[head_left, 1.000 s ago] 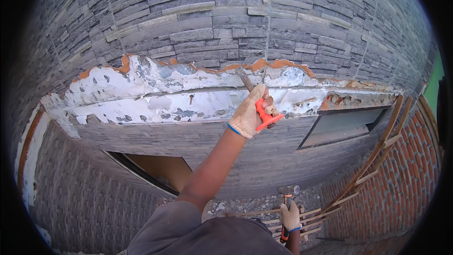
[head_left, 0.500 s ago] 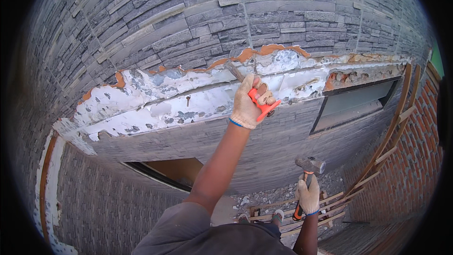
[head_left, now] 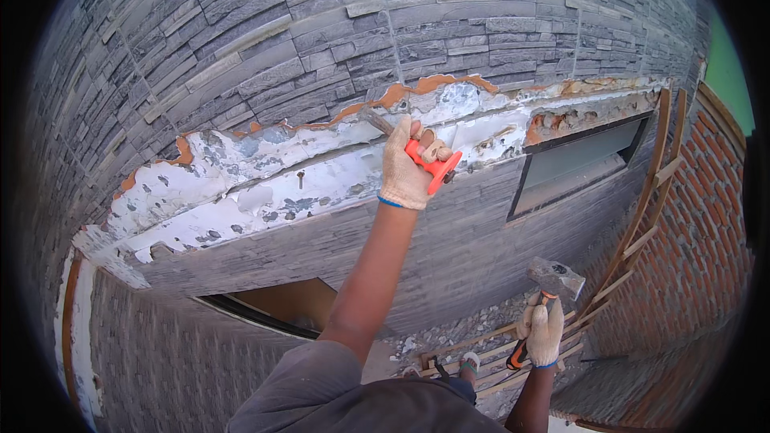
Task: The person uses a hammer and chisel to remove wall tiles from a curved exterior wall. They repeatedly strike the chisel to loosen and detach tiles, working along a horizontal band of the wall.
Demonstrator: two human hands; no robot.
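My left hand (head_left: 403,167), in a pale work glove with a blue cuff, is closed around the red guarded grip of a chisel (head_left: 374,120). The chisel's metal end points up and left at the broken white plaster ledge (head_left: 297,179); whether its tip touches is too small to tell. Lower down on the right, my right hand (head_left: 543,334), gloved the same way, grips a hammer (head_left: 555,276) by its orange and black handle. The heavy metal head is up, well apart from the chisel. Ragged orange-brown edging (head_left: 393,96) runs along the ledge's top.
Grey stone-look cladding (head_left: 481,24) covers the wall above and below the ledge. A window (head_left: 573,168) is on the right, another opening (head_left: 281,305) lower left. A wooden ladder (head_left: 651,192) leans by the red brick wall (head_left: 694,216). Wooden slats (head_left: 497,385) and rubble (head_left: 473,329) lie below.
My right hand has moved right with the hammer, whose head has tilted and swung outward. My left hand still holds the chisel near the ledge. The whole view has shifted slightly.
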